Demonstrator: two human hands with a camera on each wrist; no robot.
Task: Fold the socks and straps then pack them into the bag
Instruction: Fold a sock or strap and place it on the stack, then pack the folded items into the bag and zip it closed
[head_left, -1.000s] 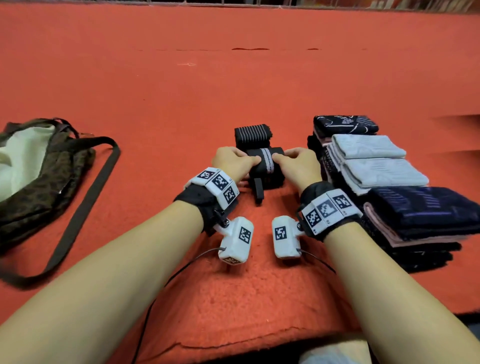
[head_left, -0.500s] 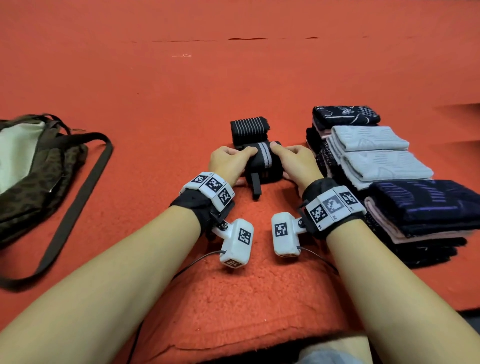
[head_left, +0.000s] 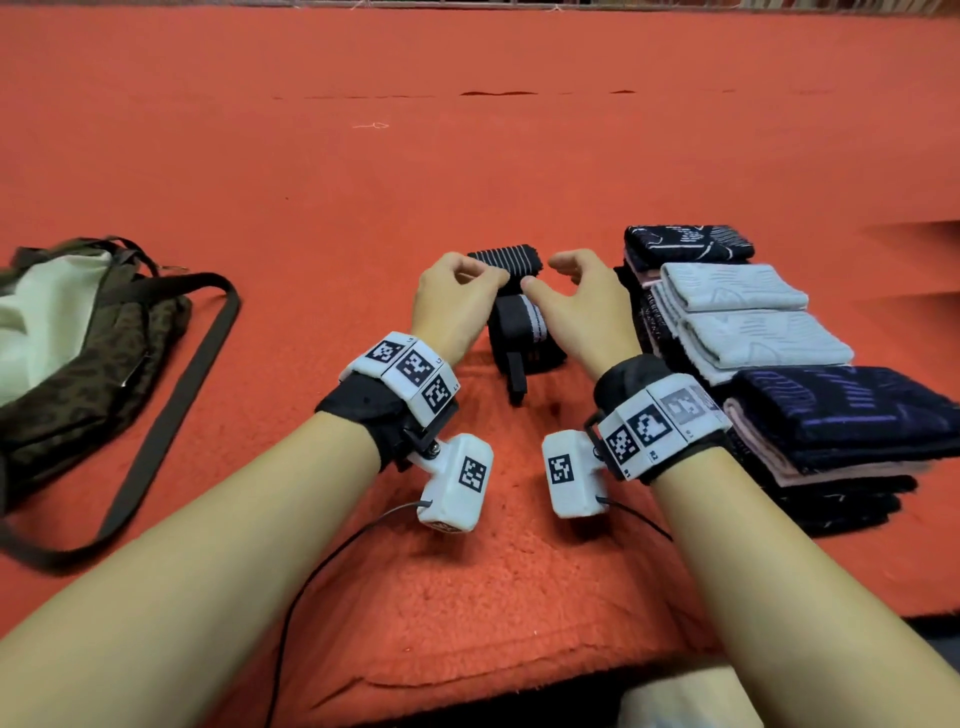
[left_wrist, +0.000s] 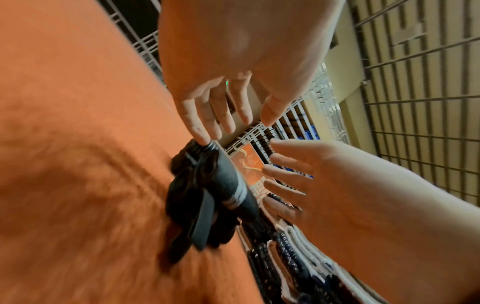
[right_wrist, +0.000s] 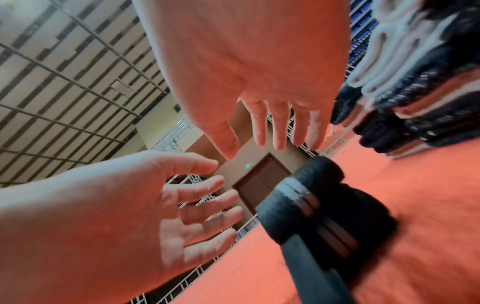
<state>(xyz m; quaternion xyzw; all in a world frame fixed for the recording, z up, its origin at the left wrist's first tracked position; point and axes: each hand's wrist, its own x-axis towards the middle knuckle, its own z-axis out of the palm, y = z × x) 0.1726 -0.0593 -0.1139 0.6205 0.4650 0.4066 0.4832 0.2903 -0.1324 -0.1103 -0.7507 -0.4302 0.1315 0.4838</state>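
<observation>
A rolled black strap (head_left: 521, 338) with white stripes lies on the red cloth, its loose tab pointing toward me. Behind it sits a second rolled striped strap (head_left: 505, 258). My left hand (head_left: 467, 276) and right hand (head_left: 558, 275) hover just above the near roll, one on each side, fingers relaxed and holding nothing. The left wrist view shows the left fingers (left_wrist: 207, 117) spread over the roll (left_wrist: 207, 197), and the right wrist view shows the right fingers (right_wrist: 275, 127) above the same roll (right_wrist: 314, 209). The brown bag (head_left: 88, 358) lies open at far left.
Folded socks (head_left: 748, 332) in black, white and navy are stacked in an overlapping row just right of my right hand. The bag's long strap (head_left: 171, 415) loops across the cloth at left. The cloth's front edge (head_left: 467, 675) is close to my body.
Both hands have let go of the near rolled strap and lifted off it, fingers spreading. The roll stays where it was on the cloth.
</observation>
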